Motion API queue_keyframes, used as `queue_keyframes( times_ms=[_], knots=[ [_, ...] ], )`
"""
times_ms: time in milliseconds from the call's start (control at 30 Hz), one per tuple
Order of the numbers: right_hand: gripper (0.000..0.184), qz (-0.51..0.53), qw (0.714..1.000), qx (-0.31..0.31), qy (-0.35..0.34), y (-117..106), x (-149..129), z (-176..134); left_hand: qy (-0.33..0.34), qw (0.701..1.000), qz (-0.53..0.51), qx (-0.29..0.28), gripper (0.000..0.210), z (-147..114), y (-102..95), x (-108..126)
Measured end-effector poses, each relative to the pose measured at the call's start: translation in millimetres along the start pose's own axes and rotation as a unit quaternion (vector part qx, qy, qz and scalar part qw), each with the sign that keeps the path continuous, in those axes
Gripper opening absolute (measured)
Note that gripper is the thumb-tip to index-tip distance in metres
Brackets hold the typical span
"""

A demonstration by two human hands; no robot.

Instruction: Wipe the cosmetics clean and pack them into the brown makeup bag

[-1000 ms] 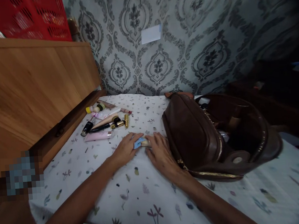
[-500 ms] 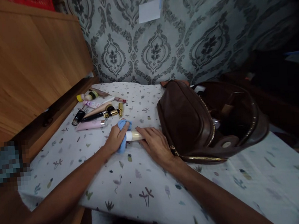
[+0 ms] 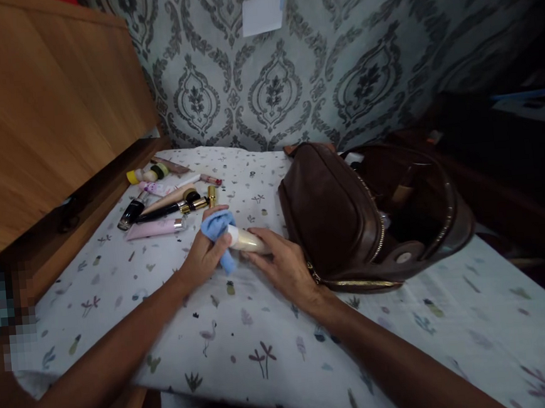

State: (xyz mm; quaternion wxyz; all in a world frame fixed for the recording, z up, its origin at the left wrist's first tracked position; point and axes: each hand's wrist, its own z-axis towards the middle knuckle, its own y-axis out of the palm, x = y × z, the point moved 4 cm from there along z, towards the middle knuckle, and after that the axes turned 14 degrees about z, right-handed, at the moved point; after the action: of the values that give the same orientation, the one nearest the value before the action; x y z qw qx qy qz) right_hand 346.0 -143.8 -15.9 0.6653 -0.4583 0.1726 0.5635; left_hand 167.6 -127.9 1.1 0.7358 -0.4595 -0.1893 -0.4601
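My right hand [image 3: 281,263] is closed around the cream-coloured body of a small bottle [image 3: 249,240] with a white cap, held just above the tablecloth. A light blue cloth [image 3: 218,224] is bunched in my left hand [image 3: 205,253], whose thumb presses by the white cap. Part of the cloth hangs below the bottle. To the right of my right hand stands a dark brown leather bag [image 3: 329,206], its zipped top open. Beyond my left hand lie a pink tube [image 3: 156,228] and a gold lipstick tube [image 3: 212,196].
More cosmetics lie at the table's back left, among them a dark bottle [image 3: 130,214] and a yellow-capped item [image 3: 134,176]. A wooden cabinet panel [image 3: 56,89] rises along the left edge. Patterned wallpaper [image 3: 273,91] backs the white printed tablecloth [image 3: 247,357].
The bottle has tilted, its capped end now higher. My left hand has shifted its hold on the cloth, with the thumb now at the cap. The view has moved slightly to the right.
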Motion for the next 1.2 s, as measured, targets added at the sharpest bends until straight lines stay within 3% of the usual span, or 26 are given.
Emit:
queue_keyframes(
  times_ms=[67, 133, 300, 367, 467, 533, 633, 700, 733, 867, 933, 1067, 1200],
  knots=[
    [0.035, 0.021, 1.0, 0.004, 0.016, -1, -1, 0, 0.048, 0.998, 0.024, -0.017, 0.056, -1, -0.2, 3],
    [0.037, 0.044, 0.999, 0.003, 0.031, -2, -3, 1, 0.051, 0.998, 0.037, -0.027, 0.049, -1, -1.1, 3],
    [0.043, 0.169, 0.978, -0.018, 0.117, 3, -3, 1, -0.04, 0.999, 0.016, -0.02, 0.04, -1, -4.6, -1],
    [0.047, 0.277, 0.94, -0.033, 0.197, 8, 0, 0, -0.084, 0.996, -0.007, 0.006, 0.044, -1, -6.5, -3],
    [0.051, 0.453, 0.831, -0.096, 0.307, 18, -2, -3, -0.123, 0.991, -0.044, 0.017, 0.047, -1, -5.9, -4],
    [0.054, 0.521, 0.77, -0.145, 0.339, 21, -9, -4, -0.122, 0.991, -0.052, 0.016, 0.047, -1, -5.1, -4],
    [0.056, 0.546, 0.74, -0.164, 0.356, 21, -14, -4, -0.103, 0.993, -0.044, 0.032, 0.045, -1, -6.5, -2],
    [0.055, 0.53, 0.757, -0.154, 0.349, 21, -14, -4, -0.099, 0.994, -0.048, 0.03, 0.045, -1, -7.1, -2],
    [0.054, 0.506, 0.782, -0.15, 0.332, 20, -15, -4, -0.101, 0.993, -0.05, 0.02, 0.045, 0, -6.8, -2],
    [0.047, 0.274, 0.927, -0.145, 0.211, 12, -20, -3, -0.121, 0.991, -0.046, -0.015, 0.045, 1, -4.5, -4],
    [0.045, 0.154, 0.966, -0.147, 0.149, 9, -24, -4, -0.13, 0.99, -0.05, -0.024, 0.045, 1, -3.0, -6],
    [0.042, 0.019, 0.992, -0.12, 0.045, 8, -28, -6, -0.131, 0.99, -0.049, -0.031, 0.042, 2, -0.8, -11],
    [0.041, -0.02, 0.996, -0.084, 0.027, 8, -23, -7, -0.139, 0.989, -0.049, -0.019, 0.041, 2, -0.9, -16]
  ],
)
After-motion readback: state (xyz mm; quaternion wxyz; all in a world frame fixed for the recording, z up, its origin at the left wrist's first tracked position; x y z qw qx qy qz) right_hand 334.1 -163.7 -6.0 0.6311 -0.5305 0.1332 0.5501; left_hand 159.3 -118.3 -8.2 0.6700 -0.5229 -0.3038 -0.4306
